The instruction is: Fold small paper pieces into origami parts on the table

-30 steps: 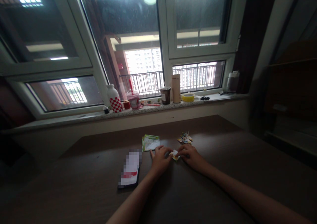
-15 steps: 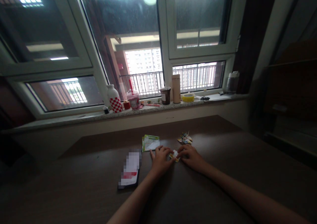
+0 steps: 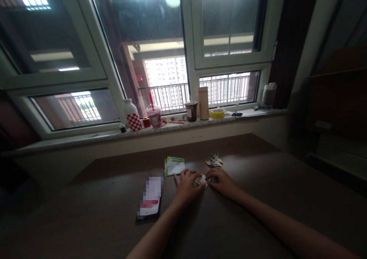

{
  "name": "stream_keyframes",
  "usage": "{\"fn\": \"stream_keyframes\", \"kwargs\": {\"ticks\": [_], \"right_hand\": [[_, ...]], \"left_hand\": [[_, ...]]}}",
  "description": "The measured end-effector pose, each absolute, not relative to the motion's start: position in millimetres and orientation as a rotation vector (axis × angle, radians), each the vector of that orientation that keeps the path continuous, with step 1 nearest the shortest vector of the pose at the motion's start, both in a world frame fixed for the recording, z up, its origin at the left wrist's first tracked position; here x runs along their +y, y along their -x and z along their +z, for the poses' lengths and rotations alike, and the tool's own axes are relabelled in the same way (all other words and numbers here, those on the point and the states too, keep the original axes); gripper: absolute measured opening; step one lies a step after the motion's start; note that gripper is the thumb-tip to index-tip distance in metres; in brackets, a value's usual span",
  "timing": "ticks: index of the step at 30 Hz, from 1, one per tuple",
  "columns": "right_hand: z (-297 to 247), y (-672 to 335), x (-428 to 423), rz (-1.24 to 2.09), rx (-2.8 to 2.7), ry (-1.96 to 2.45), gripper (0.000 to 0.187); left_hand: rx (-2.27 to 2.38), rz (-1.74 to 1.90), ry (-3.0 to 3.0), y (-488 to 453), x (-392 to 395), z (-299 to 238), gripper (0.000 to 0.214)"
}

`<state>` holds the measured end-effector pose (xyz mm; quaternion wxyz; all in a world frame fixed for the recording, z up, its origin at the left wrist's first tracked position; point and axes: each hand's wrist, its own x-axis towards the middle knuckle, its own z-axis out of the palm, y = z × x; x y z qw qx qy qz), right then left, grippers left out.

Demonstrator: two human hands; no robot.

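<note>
A small white and yellow piece of paper (image 3: 202,179) lies on the brown table (image 3: 94,201) between my two hands. My left hand (image 3: 187,185) has its thumb and fingers bent onto the paper's left and near side. From the other side, my right hand (image 3: 221,180) pinches its right edge with curled fingers. Part of the paper is covered by the fingertips, and its folds are too small to make out. Beyond my right hand sits a loose pile of small coloured paper pieces (image 3: 214,160). Green and white sheets or packets (image 3: 175,166) lie just past my left hand.
A phone (image 3: 151,196) with a blurred-out screen lies left of my left forearm. Along the windowsill (image 3: 113,135) stand a checkered bottle (image 3: 133,115), a pink drink cup (image 3: 154,115), a dark cup (image 3: 191,110), a tan flask (image 3: 203,103) and a yellow tape roll (image 3: 217,114).
My left thumb has shifted slightly right across the paper. The paper's near yellow part now shows less, and more white faces up. My right hand has hardly moved.
</note>
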<state>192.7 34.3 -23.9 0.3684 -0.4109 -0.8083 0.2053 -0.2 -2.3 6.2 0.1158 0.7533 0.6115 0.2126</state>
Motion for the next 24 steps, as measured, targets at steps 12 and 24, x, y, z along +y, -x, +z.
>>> {"fn": "stream_keyframes", "kwargs": {"ticks": [12,24], "right_hand": [[-26.6,-192.4,36.6,0.517,-2.050,1.064,0.008],[-25.9,-191.8,35.8,0.516,-2.030,1.053,0.005]], "left_hand": [[1.834,0.590,-2.281,-1.1,-3.6,5.7,0.030],[1.931,0.578,-2.330,-6.9,-4.4,5.0,0.030]]}}
